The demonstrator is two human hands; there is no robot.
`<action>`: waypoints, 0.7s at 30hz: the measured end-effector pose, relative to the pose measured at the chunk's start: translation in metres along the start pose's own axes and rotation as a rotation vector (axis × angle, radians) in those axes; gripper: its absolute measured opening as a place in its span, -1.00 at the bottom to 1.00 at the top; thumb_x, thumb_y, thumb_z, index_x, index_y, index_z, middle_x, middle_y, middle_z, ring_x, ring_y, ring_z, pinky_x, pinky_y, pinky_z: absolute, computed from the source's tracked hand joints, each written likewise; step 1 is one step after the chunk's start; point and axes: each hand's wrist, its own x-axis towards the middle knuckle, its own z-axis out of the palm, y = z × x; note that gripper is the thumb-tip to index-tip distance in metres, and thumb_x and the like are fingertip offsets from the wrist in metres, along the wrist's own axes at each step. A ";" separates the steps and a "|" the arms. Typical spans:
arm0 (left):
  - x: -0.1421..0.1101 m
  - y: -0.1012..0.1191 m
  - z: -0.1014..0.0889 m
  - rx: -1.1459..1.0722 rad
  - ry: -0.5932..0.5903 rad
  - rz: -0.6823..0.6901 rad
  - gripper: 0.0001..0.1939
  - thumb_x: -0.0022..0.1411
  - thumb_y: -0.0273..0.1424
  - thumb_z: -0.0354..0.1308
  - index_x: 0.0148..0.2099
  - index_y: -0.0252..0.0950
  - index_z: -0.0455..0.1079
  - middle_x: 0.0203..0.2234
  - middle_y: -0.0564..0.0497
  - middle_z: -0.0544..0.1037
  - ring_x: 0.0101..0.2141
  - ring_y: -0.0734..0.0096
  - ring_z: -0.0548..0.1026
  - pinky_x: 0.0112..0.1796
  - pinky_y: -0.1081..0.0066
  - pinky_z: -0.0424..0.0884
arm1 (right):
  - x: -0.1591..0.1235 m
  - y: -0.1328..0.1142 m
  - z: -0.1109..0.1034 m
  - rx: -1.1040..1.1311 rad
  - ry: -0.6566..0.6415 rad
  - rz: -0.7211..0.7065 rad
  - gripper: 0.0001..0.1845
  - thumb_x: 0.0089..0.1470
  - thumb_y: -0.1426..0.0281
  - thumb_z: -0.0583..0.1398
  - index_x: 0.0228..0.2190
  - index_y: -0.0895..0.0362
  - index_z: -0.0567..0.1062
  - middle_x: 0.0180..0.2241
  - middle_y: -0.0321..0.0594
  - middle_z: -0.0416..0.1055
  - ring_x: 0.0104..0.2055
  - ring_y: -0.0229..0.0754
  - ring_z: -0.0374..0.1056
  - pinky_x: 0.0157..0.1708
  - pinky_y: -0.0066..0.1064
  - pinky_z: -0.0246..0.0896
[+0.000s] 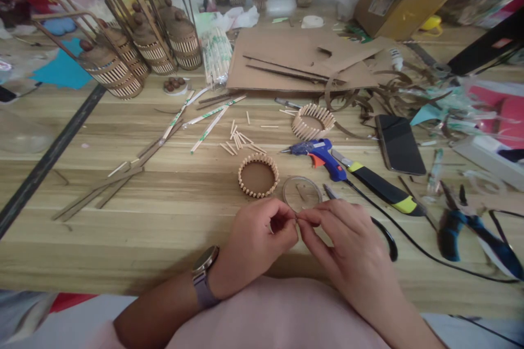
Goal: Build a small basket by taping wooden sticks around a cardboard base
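My left hand (pixel 262 232) and my right hand (pixel 341 234) meet fingertip to fingertip near the table's front edge. Both pinch at the same spot, and what sits between the fingers is too small to name. Just beyond them lies a clear round lid (pixel 303 192). A round cardboard base ringed with short sticks (pixel 258 175) stands past my left hand. Farther back is a second stick ring (pixel 313 121), its sticks leaning outward. A blue glue gun (pixel 311 148) rests between the two rings, and short cut sticks (pixel 238 137) are scattered to the left.
A yellow-black utility knife (pixel 382 188), a phone (pixel 400 144) and blue-handled pliers (pixel 460 229) lie right. The glue gun's black cable (pixel 413 242) runs along the right front. Finished lantern-like models (pixel 139 43) stand back left, beside wrapped sticks (pixel 219 54). Cardboard sheets (pixel 282 60) lie behind.
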 end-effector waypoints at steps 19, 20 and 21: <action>0.000 0.002 0.000 0.057 -0.009 0.083 -0.87 0.08 -0.59 0.13 -0.46 -0.28 0.35 -0.56 0.14 0.48 -0.50 0.55 0.39 -0.42 0.54 0.24 | 0.001 -0.001 -0.002 -0.161 -0.048 -0.106 -0.76 0.28 0.47 0.03 -0.39 0.12 0.44 -0.46 -0.23 0.38 -0.38 -0.13 0.28 -0.33 -0.30 0.03; 0.000 0.002 0.000 0.055 -0.008 0.081 -0.87 0.07 -0.59 0.13 -0.46 -0.28 0.35 -0.56 0.14 0.48 -0.50 0.54 0.39 -0.42 0.54 0.24 | 0.001 -0.001 -0.002 -0.157 -0.045 -0.106 -0.77 0.28 0.47 0.04 -0.39 0.12 0.44 -0.46 -0.23 0.38 -0.38 -0.13 0.28 -0.33 -0.30 0.03; 0.000 0.002 0.000 0.052 -0.007 0.080 -0.87 0.07 -0.58 0.12 -0.46 -0.28 0.35 -0.56 0.14 0.48 -0.50 0.54 0.39 -0.42 0.54 0.24 | 0.001 -0.001 -0.002 -0.148 -0.044 -0.105 -0.78 0.27 0.48 0.04 -0.38 0.12 0.43 -0.46 -0.23 0.38 -0.38 -0.13 0.29 -0.33 -0.30 0.04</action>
